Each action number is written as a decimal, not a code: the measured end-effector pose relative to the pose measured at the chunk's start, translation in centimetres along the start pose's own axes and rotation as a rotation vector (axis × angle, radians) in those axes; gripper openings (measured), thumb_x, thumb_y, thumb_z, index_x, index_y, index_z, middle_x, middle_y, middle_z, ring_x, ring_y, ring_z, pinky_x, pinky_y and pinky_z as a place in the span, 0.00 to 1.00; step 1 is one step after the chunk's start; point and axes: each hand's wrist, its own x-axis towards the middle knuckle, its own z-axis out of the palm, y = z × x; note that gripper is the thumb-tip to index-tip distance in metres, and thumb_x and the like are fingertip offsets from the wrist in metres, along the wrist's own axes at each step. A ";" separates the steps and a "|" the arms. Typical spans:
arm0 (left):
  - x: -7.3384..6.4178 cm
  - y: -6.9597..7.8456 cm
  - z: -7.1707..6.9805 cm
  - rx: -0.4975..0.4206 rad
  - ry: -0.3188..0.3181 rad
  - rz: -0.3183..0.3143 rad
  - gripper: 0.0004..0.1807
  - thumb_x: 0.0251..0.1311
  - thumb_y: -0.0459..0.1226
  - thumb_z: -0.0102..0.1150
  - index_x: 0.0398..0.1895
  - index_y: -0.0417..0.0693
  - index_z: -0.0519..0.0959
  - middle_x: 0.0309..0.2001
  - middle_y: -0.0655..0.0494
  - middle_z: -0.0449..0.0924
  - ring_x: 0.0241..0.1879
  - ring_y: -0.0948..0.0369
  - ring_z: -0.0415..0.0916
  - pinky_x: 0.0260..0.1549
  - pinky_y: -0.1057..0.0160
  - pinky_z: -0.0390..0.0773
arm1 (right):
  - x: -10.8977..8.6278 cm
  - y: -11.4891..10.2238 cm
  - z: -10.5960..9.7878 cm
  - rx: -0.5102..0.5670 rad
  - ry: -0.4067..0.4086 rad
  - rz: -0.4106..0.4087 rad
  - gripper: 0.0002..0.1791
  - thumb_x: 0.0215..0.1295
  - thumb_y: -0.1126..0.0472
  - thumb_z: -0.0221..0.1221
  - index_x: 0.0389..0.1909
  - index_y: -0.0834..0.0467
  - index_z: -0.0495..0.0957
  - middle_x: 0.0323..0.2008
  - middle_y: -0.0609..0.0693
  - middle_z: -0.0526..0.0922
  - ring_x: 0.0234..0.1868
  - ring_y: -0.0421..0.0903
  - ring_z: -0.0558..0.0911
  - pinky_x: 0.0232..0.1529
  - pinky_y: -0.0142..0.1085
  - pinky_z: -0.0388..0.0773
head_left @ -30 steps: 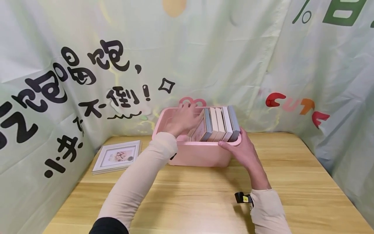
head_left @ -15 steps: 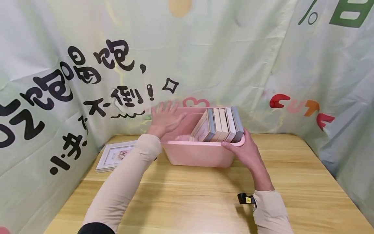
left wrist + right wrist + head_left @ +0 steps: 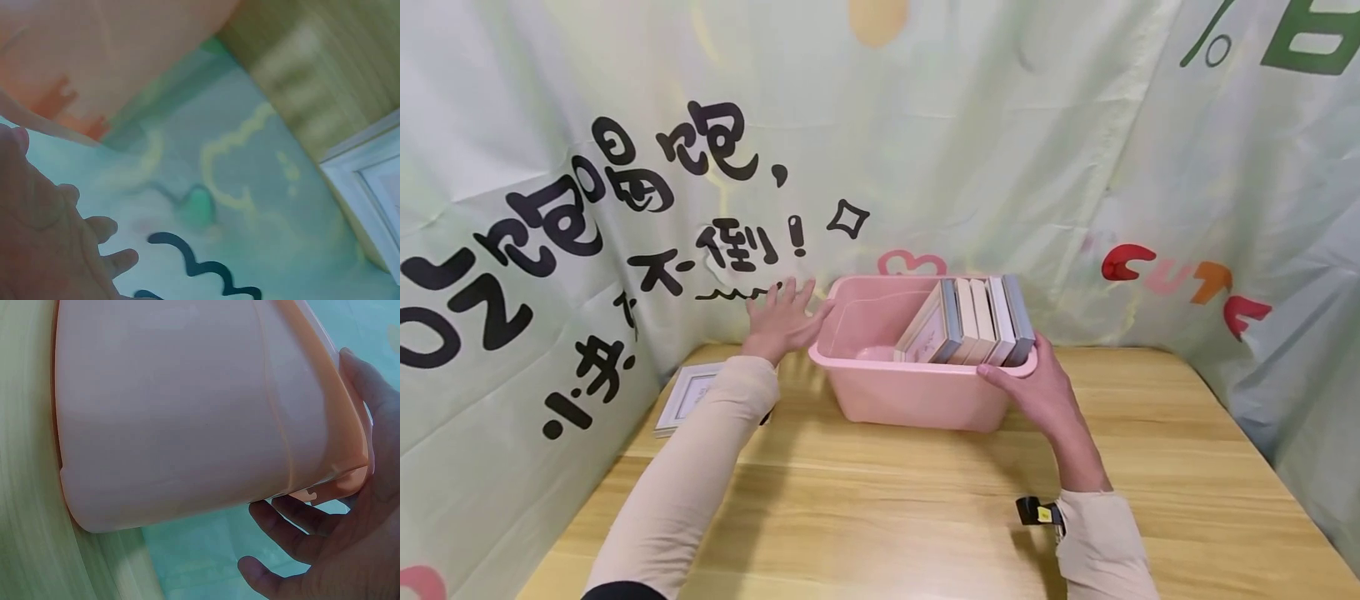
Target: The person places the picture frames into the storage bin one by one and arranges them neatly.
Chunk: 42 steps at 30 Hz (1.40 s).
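A pink plastic bin stands on the table. Inside it, toward the right end, several picture frames stand on edge, the leftmost leaning. My right hand grips the bin's right front corner, thumb on the rim; the right wrist view has its curled fingers against the end wall. My left hand is in the air just left of the bin, fingers spread, holding nothing. Behind and below its sleeve lie white picture frames, stacked flat and partly hidden by that arm; a corner of the top frame shows in the left wrist view.
A printed cloth backdrop with black lettering hangs behind the table and along its sides. The wooden table reaches toward me in front of the bin. A black wrist camera sits at my right cuff.
My left hand has come out of the bin and moved left past its rim, fingers spreading. My right hand keeps its grip on the corner. The view has shifted slightly left.
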 end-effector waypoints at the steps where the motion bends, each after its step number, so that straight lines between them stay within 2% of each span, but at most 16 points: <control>1: -0.1 -0.3 0.1 0.000 -0.002 -0.001 0.43 0.64 0.69 0.16 0.78 0.62 0.41 0.79 0.46 0.35 0.76 0.39 0.34 0.64 0.25 0.31 | 0.0 0.0 0.0 0.001 0.001 -0.001 0.63 0.51 0.33 0.65 0.78 0.49 0.36 0.74 0.59 0.57 0.71 0.61 0.62 0.65 0.61 0.61; 3: -0.2 -0.8 0.3 -0.009 0.001 -0.002 0.43 0.65 0.69 0.17 0.78 0.62 0.41 0.78 0.46 0.35 0.76 0.37 0.35 0.63 0.25 0.30 | 0.1 0.0 -0.1 0.000 0.004 -0.005 0.64 0.50 0.32 0.65 0.78 0.50 0.36 0.73 0.59 0.57 0.71 0.61 0.62 0.65 0.61 0.61; 10: -0.4 -2.9 1.6 -0.004 0.000 -0.040 0.46 0.61 0.71 0.08 0.78 0.61 0.39 0.78 0.45 0.34 0.76 0.38 0.34 0.63 0.25 0.31 | 0.1 0.2 0.0 0.002 0.006 -0.018 0.65 0.49 0.31 0.65 0.78 0.50 0.37 0.73 0.60 0.57 0.71 0.61 0.62 0.65 0.61 0.61; 16: -0.9 -4.3 2.9 -0.012 -0.005 -0.064 0.42 0.65 0.68 0.14 0.78 0.60 0.41 0.78 0.45 0.35 0.75 0.37 0.38 0.63 0.24 0.38 | 0.1 0.3 0.0 0.013 0.008 -0.024 0.65 0.48 0.30 0.65 0.78 0.50 0.37 0.73 0.60 0.58 0.70 0.61 0.62 0.65 0.61 0.61; 23: -1.7 -5.7 4.2 -0.048 -0.136 -0.114 0.44 0.64 0.69 0.17 0.78 0.59 0.40 0.78 0.43 0.34 0.74 0.32 0.35 0.54 0.17 0.40 | 0.1 0.3 0.0 0.015 0.010 -0.028 0.64 0.49 0.31 0.66 0.78 0.50 0.38 0.73 0.60 0.58 0.70 0.61 0.63 0.65 0.61 0.61; 27: -2.0 -6.3 4.9 -0.041 -0.180 -0.127 0.42 0.66 0.66 0.22 0.78 0.58 0.40 0.78 0.39 0.34 0.72 0.29 0.37 0.51 0.15 0.43 | 0.0 0.2 0.0 0.015 0.007 -0.029 0.64 0.49 0.32 0.66 0.78 0.50 0.38 0.73 0.60 0.58 0.70 0.60 0.63 0.65 0.60 0.61; 31: -2.3 -6.4 5.8 -0.075 -0.235 -0.161 0.41 0.66 0.62 0.29 0.78 0.58 0.41 0.77 0.38 0.31 0.71 0.25 0.36 0.49 0.15 0.45 | -0.1 0.1 0.0 0.012 0.001 -0.023 0.64 0.49 0.33 0.66 0.78 0.50 0.38 0.73 0.60 0.58 0.70 0.60 0.63 0.65 0.60 0.61; 37: -3.2 -6.8 7.1 -0.114 -0.344 -0.224 0.43 0.64 0.60 0.38 0.78 0.62 0.38 0.77 0.37 0.26 0.70 0.25 0.35 0.50 0.16 0.50 | -0.1 0.0 -0.1 0.018 0.002 -0.021 0.64 0.49 0.33 0.66 0.78 0.50 0.38 0.73 0.60 0.58 0.70 0.60 0.63 0.65 0.60 0.61; 42: -4.2 -7.3 8.1 -0.125 -0.408 -0.247 0.49 0.58 0.57 0.52 0.78 0.60 0.41 0.75 0.32 0.27 0.69 0.23 0.38 0.54 0.19 0.52 | 0.0 0.1 0.0 0.030 0.003 -0.026 0.63 0.50 0.34 0.66 0.78 0.49 0.37 0.73 0.59 0.57 0.70 0.60 0.63 0.65 0.61 0.61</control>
